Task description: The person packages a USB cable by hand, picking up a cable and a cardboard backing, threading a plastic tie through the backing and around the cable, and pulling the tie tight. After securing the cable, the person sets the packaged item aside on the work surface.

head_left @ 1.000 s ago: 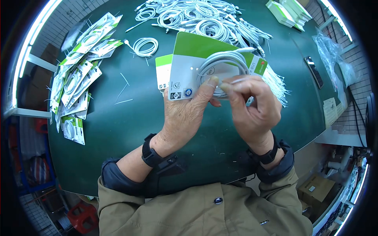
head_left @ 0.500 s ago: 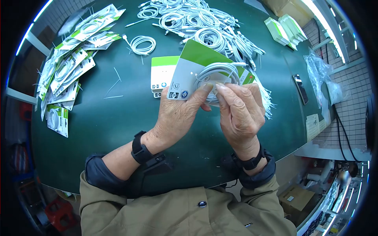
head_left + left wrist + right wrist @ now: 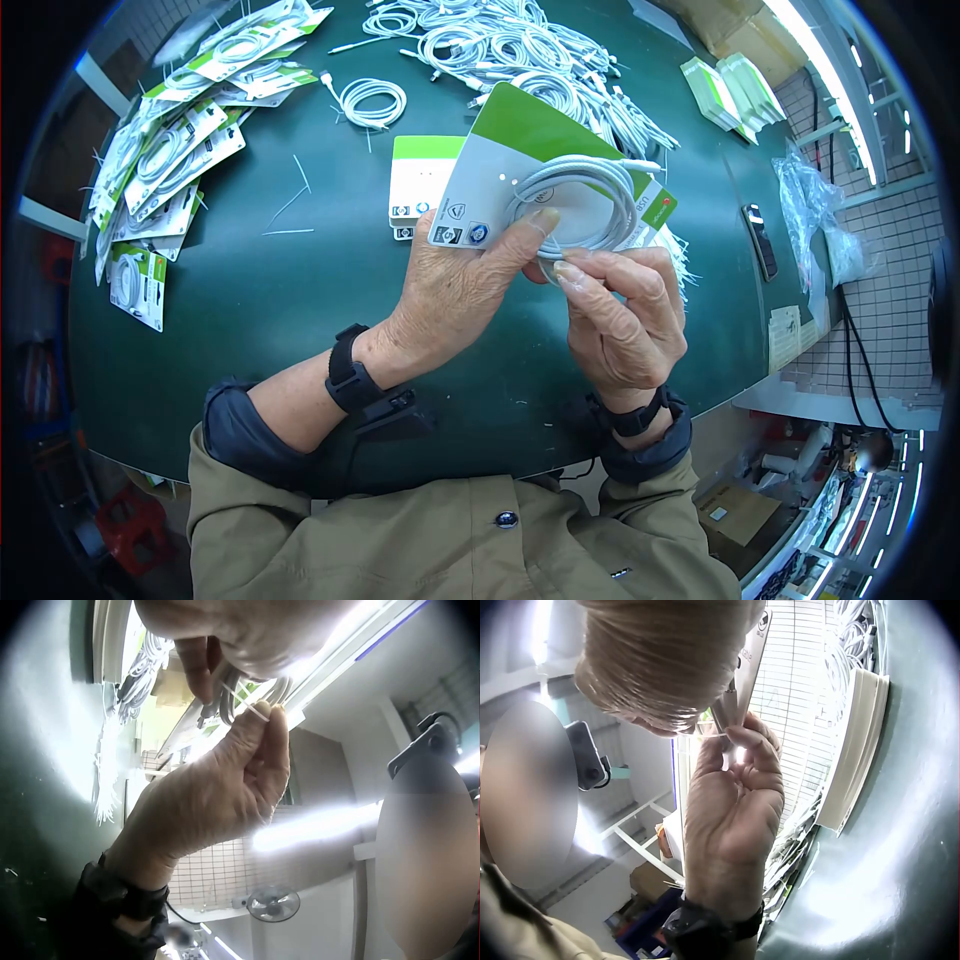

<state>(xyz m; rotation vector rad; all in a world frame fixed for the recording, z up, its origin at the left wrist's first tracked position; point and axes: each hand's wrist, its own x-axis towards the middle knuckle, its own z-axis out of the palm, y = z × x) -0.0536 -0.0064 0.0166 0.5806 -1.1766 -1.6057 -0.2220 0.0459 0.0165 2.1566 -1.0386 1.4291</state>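
Coiled white cable (image 3: pixel 575 200) lay against the green-and-white card (image 3: pixel 500 130), held there by the left hand (image 3: pixel 455 290) with its thumb clamped over the coil and its fingers behind. The right hand (image 3: pixel 625 320) had dropped from the coil's face to just below the card, pinching a thin white tie (image 3: pixel 247 705); fastening appeared under way. Beyond lay spare cards (image 3: pixel 420 185), loose cables (image 3: pixel 500 50) and packed cards (image 3: pixel 170 160) on the green table (image 3: pixel 300 300), with pale tiling (image 3: pixel 890 290) at right.

Packing workshop, small-goods station. Green-topped bench (image 3: pixel 300 330) carried a heap of coiled white cables (image 3: pixel 500 45), piles of carded, finished cables (image 3: pixel 170 160) and stacks of blank backing cards (image 3: pixel 735 90). Cardboard cartons (image 3: pixel 738 508) stood on the floor beside it; strip lights (image 3: pixel 820 70) ran overhead along tiled walls (image 3: pixel 880 290).
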